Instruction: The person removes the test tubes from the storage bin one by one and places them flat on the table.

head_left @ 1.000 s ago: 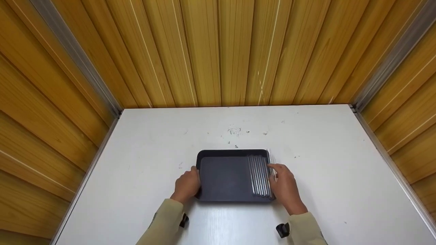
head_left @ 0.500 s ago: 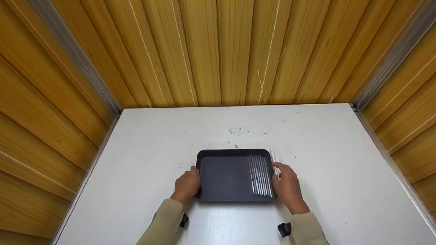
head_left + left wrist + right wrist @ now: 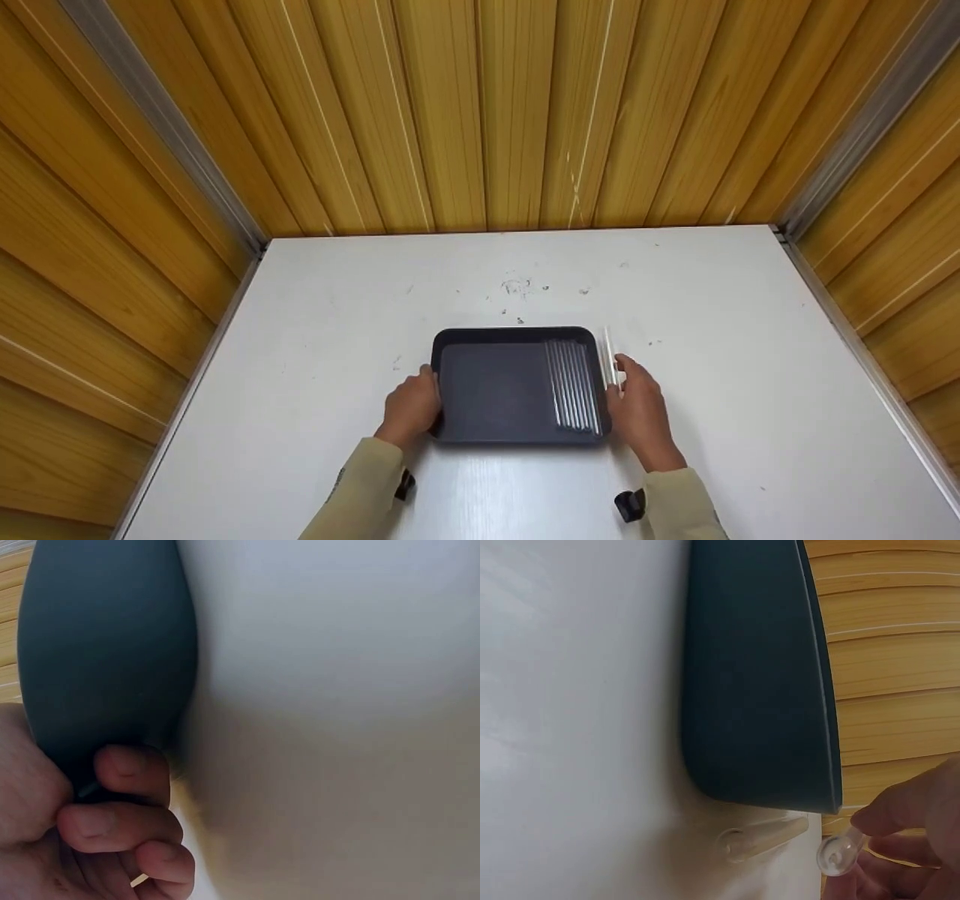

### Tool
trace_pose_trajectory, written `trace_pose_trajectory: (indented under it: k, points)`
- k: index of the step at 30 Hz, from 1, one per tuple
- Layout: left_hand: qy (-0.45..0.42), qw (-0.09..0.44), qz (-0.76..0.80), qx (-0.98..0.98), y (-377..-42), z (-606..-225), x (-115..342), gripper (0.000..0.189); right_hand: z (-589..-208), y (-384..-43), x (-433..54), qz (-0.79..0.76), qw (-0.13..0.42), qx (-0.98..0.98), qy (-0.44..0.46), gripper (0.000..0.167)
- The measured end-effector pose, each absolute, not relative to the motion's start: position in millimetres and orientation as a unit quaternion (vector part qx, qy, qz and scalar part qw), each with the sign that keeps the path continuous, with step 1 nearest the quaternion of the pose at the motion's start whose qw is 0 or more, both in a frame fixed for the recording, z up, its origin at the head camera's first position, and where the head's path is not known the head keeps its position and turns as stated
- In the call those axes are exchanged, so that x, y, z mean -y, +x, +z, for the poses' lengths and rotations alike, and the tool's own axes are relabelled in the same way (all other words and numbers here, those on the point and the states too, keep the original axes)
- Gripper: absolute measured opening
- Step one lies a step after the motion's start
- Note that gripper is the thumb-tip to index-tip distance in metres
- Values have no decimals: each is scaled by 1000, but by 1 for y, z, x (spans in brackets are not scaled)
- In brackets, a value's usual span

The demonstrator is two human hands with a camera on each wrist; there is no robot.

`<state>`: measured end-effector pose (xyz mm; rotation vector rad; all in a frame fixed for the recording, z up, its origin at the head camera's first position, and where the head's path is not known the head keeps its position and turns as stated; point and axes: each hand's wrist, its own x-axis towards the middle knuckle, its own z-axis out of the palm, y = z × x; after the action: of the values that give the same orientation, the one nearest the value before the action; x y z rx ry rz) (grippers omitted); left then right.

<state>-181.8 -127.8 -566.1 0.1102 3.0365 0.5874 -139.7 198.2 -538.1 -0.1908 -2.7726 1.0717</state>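
Observation:
A dark grey rectangular tray (image 3: 491, 390) stands on the white table. Several clear test tubes (image 3: 574, 386) lie side by side along its right inside. My left hand (image 3: 411, 409) grips the tray's left wall, fingers curled at its edge in the left wrist view. Just outside the right wall, my right hand (image 3: 641, 412) pinches a clear test tube (image 3: 836, 855) between thumb and fingers. Below it in the right wrist view, a second clear tube shape (image 3: 769, 838) shows at the table surface; whether it is a tube or a reflection I cannot tell.
The white tabletop (image 3: 360, 300) has small dark scuffs behind the tray. Wood-patterned panel walls (image 3: 517, 112) close off the back and both sides, with metal strips along the corners.
My right hand has moved a little to the right, carrying the tube from the tray's right rim to just outside it. My left hand and the tray have stayed put.

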Motion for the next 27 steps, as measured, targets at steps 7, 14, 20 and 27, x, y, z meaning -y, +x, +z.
trace_pose_trajectory:
  k: [7, 14, 20, 27]
  points:
    - [35, 22, 191, -981, -181, -565, 128, 24, -541, -141, -202, 354, 65, 930, -74, 46]
    - [40, 19, 193, -980, -181, -564, 129, 24, -546, -141, -205, 358, 55, 929, -77, 46]
    - [27, 31, 192, -981, -181, -564, 128, 28, -550, -141, -206, 358, 39, 929, -90, 47]
    - [23, 39, 193, -980, -181, -565, 127, 27, -555, -142, -208, 359, 29, 928, -96, 47]
